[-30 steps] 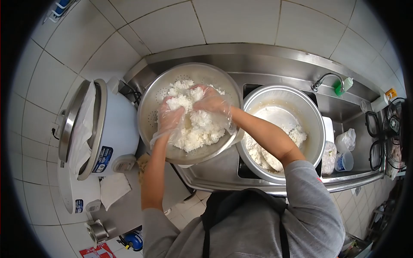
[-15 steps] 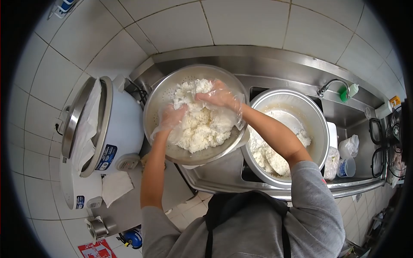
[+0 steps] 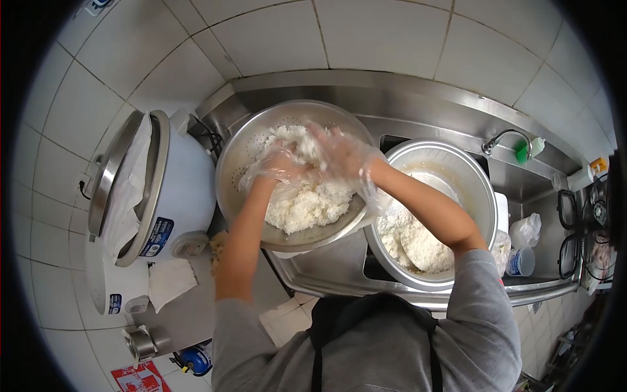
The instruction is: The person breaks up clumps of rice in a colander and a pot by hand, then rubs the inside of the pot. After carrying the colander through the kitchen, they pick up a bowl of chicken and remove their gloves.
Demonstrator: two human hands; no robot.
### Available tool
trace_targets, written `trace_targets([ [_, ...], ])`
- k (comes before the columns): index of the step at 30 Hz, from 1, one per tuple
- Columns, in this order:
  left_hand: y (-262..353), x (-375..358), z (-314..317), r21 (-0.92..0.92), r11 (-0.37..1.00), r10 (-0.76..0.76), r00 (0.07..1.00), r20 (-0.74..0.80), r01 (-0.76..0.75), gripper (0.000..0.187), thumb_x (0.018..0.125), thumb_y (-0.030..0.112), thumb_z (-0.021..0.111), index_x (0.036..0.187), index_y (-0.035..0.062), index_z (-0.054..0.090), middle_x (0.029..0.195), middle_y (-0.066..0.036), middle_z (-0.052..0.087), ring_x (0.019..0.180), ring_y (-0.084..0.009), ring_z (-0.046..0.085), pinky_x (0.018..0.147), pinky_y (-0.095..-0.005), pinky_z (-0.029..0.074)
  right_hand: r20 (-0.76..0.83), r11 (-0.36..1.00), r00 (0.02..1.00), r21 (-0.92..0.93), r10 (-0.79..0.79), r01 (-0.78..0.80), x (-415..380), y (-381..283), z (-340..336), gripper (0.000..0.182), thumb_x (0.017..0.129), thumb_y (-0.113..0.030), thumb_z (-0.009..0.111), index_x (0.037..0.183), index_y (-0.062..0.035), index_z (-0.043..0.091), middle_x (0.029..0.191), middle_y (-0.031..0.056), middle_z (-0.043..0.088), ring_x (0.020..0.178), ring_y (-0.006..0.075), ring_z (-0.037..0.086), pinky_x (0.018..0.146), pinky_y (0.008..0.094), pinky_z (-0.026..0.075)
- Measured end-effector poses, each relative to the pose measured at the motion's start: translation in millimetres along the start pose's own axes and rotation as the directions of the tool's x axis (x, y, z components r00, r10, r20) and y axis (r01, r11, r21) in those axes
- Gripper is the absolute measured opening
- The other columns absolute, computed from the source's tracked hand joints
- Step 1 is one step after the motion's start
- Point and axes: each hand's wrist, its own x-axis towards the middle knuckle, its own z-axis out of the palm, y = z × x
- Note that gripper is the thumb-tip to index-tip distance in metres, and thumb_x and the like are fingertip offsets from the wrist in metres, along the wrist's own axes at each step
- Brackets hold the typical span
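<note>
Clearly, both my hands are at the white rice [image 3: 308,208] inside the steel colander [image 3: 232,173], left of centre in the frame; blur and clear plastic gloves [image 3: 369,171] mean I cannot tell how far either grip is closed. My left hand [image 3: 281,162] is close against the heap, its fingers toward the right; my right hand [image 3: 341,153] is over the heap's upper part, fingers toward the upper left. My left forearm rises steeply from the lower frame, while my right slants across the pot [image 3: 471,175]. I count two hands, one colander, one pot right of centre with a second heap [image 3: 423,245] inside, and one faucet [image 3: 508,135] at upper right.
</note>
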Motion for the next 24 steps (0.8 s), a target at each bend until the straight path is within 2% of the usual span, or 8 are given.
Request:
trace_targets([
  [5, 8, -4, 6, -0.124, 0.989, -0.087, 0.993, -0.078, 0.077, 0.065, 0.057, 0.025, 0.074, 0.116, 0.0106, 0.052, 0.122, -0.024, 0.042, 0.108, -0.0382, 0.046, 0.090, -0.0404, 0.040, 0.445, 0.998, 0.894, -0.053, 0.046, -0.025, -30, -27, -30, 0.114, 0.059, -0.028, 0.077, 0.139, -0.0196, -0.004, 0.136, 0.0318, 0.016, 0.109, 0.0407, 0.047, 0.088, 0.0412, 0.044],
  [7, -6, 3, 26, -0.160, 0.985, 0.008, 0.934, -0.357, -0.070, 0.059, 0.058, 0.011, 0.071, 0.114, 0.0138, 0.051, 0.101, -0.021, 0.055, 0.092, -0.0343, 0.055, 0.080, -0.0392, 0.045, 0.314, 0.988, 0.949, 0.132, 0.037, -0.082, -30, -14, 0, 0.103, 0.061, -0.016, 0.072, 0.139, -0.0212, 0.006, 0.137, 0.0316, 0.013, 0.103, 0.0415, 0.051, 0.086, 0.0393, 0.044],
  [10, -32, 17, 41, -0.597, 0.803, -0.118, 0.980, -0.161, -0.001, 0.050, 0.064, 0.005, 0.064, 0.111, 0.0127, 0.049, 0.082, -0.016, 0.060, 0.079, -0.0301, 0.058, 0.073, -0.0376, 0.046, 0.146, 0.952, 0.989, 0.304, -0.004, -0.041, -30, 6, 27, 0.093, 0.059, -0.012, 0.069, 0.137, -0.0184, 0.018, 0.130, 0.0308, 0.029, 0.095, 0.0411, 0.055, 0.080, 0.0397, 0.046],
  [17, -41, 11, 31, -0.561, 0.815, -0.076, 0.933, -0.351, -0.145, 0.052, 0.078, 0.002, 0.056, 0.125, 0.0062, 0.034, 0.091, -0.012, 0.060, 0.080, -0.0207, 0.057, 0.076, -0.0278, 0.044, -0.020, 0.825, 0.983, 0.547, 0.184, -0.143, -29, 5, 21, 0.061, 0.061, -0.014, 0.065, 0.119, -0.0082, 0.047, 0.087, 0.0219, 0.061, 0.083, 0.0331, 0.060, 0.073, 0.0366, 0.048],
  [19, -49, 9, 17, 0.358, 0.930, 0.104, 0.993, -0.049, -0.080, 0.032, 0.081, 0.016, 0.056, 0.111, 0.0058, 0.049, 0.075, -0.014, 0.061, 0.072, -0.0269, 0.059, 0.070, -0.0383, 0.046, -0.062, 0.808, 0.966, 0.563, 0.251, -0.174, -23, 6, 11, 0.052, 0.062, -0.020, 0.067, 0.110, -0.0061, 0.055, 0.081, 0.0186, 0.062, 0.080, 0.0311, 0.061, 0.074, 0.0351, 0.048],
  [20, -46, 4, 19, 0.358, 0.930, 0.102, 0.994, -0.049, -0.078, 0.032, 0.081, 0.016, 0.056, 0.111, 0.0058, 0.049, 0.075, -0.014, 0.061, 0.072, -0.0269, 0.059, 0.070, -0.0383, 0.046, -0.062, 0.808, 0.966, 0.563, 0.249, -0.172, -20, 6, 6, 0.052, 0.062, -0.020, 0.067, 0.110, -0.0061, 0.055, 0.081, 0.0186, 0.062, 0.080, 0.0311, 0.061, 0.074, 0.0351, 0.048],
  [22, 7, -30, -28, -0.415, 0.908, -0.161, 0.870, -0.466, -0.054, 0.025, 0.087, 0.018, 0.049, 0.105, 0.0018, 0.054, 0.073, -0.012, 0.061, 0.072, -0.0257, 0.059, 0.072, -0.0362, 0.047, -0.066, 0.882, 0.964, 0.424, 0.259, -0.208, -11, 2, -6, 0.050, 0.061, -0.023, 0.070, 0.107, -0.0061, 0.058, 0.087, 0.0177, 0.062, 0.084, 0.0308, 0.060, 0.075, 0.0350, 0.048],
  [24, -8, -31, -24, -0.177, 0.983, -0.052, 0.864, -0.501, -0.043, 0.026, 0.086, 0.021, 0.051, 0.102, 0.0011, 0.056, 0.077, -0.012, 0.062, 0.074, -0.0261, 0.059, 0.074, -0.0345, 0.047, -0.171, 0.897, 0.952, 0.410, 0.253, -0.165, -1, 3, -1, 0.049, 0.061, -0.024, 0.071, 0.106, -0.0081, 0.059, 0.087, 0.0166, 0.062, 0.084, 0.0302, 0.060, 0.076, 0.0352, 0.047],
])
